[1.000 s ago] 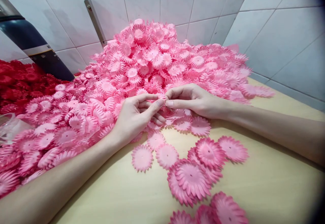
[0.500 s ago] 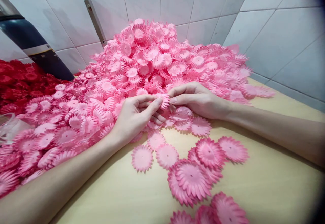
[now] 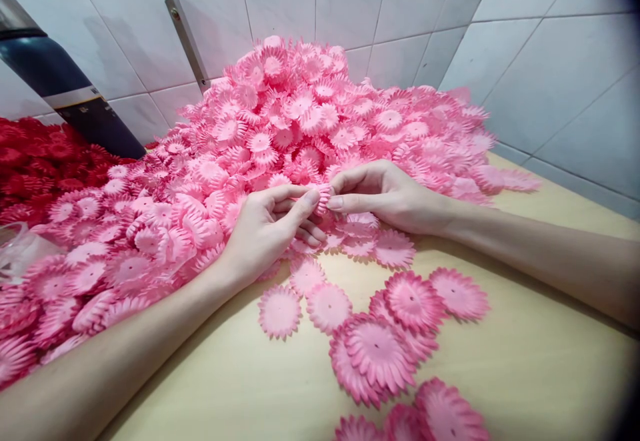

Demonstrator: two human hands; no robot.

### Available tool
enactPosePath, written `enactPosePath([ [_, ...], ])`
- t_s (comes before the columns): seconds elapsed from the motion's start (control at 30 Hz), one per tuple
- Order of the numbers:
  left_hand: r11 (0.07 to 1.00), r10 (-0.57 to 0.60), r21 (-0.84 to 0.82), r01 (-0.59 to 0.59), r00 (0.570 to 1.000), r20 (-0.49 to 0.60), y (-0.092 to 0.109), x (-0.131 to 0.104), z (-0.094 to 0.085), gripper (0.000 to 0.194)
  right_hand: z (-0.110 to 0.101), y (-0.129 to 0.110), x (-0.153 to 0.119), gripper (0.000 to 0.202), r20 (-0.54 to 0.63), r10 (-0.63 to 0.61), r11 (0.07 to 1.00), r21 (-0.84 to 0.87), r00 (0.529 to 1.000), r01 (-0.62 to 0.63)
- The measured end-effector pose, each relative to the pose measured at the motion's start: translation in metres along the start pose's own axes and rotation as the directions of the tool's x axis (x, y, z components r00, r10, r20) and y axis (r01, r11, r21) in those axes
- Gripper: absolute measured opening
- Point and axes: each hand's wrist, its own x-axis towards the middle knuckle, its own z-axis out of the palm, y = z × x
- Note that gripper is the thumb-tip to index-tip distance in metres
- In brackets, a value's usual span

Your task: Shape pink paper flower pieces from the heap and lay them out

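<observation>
A small pink petal disc [image 3: 323, 198] is held between my two hands in front of the big pile. My left hand [image 3: 275, 224] pinches it from the left with thumb and index finger, the other fingers curled beneath. On the right, my right hand [image 3: 385, 194] has its thumb and index finger closed on the disc's right edge. Part of the disc is hidden by the fingertips. Behind and left of my hands rises a large heap of pink petal discs [image 3: 310, 121]. Loose pale discs [image 3: 329, 307] and darker pink discs [image 3: 380, 354] lie nearer on the table.
The pale wooden table [image 3: 225, 374] meets a tiled wall [image 3: 350, 1]. A dark blue bottle [image 3: 75, 87] leans at the back left beside red petal discs [image 3: 45, 167]. Clear plastic [image 3: 25, 254] lies at the left edge. A metal strip [image 3: 187, 44] is on the wall.
My right thumb and fingertips have shifted slightly left, closer to my left fingertips, and the disc between them appears narrower. My left hand has barely moved.
</observation>
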Motion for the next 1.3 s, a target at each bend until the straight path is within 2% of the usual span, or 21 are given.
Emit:
enactPosePath([
  [0.17, 0.999, 0.005, 0.044, -0.008, 0.999, 0.054, 0.0001, 0.0001, -0.0001, 0.028, 0.0001, 0.0009, 0.0014, 0.005, 0.007, -0.004, 0.997, 0.076, 1.000, 0.003],
  [0.4, 0.999, 0.017, 0.041, -0.016, 0.999, -0.030, 0.0006, -0.0020, -0.0002, 0.027, 0.0010, 0.0001, 0.0027, 0.008, -0.022, -0.009, 0.999, 0.042, 1.000, 0.010],
  [0.57, 0.998, 0.043, 0.037, -0.044, 0.999, 0.022, 0.0005, -0.0025, -0.0007, 0.023, 0.0005, -0.0001, 0.0017, 0.008, -0.021, 0.001, 0.997, 0.071, 1.000, 0.001],
  [0.67, 0.999, 0.038, 0.038, -0.039, 0.999, 0.017, 0.0004, -0.0023, -0.0007, 0.023, 0.0013, -0.0004, 0.0017, 0.007, -0.018, 0.006, 0.996, 0.086, 1.000, -0.004],
  [1.3, 0.999, 0.043, -0.007, -0.042, 0.999, 0.020, -0.0008, -0.0008, 0.0003, 0.018, 0.0023, -0.0020, 0.0017, 0.010, 0.020, -0.026, 0.998, -0.058, 0.999, 0.027],
])
